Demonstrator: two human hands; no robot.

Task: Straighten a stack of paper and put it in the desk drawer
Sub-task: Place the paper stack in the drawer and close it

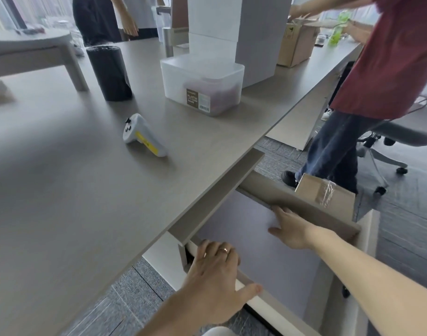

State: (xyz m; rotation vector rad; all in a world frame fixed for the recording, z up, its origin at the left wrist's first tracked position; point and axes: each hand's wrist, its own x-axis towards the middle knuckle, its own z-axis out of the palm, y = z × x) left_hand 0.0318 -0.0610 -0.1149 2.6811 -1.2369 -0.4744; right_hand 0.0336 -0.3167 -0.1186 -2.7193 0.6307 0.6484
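The right hand (290,230) lies flat, fingers spread, on the stack of paper (256,238) inside the open drawer (299,204) below the worktop's (86,190) near edge. The left hand (215,270) grips the drawer's left wall. The paper seems placed; next, probably lift both hands clear and push the drawer shut.
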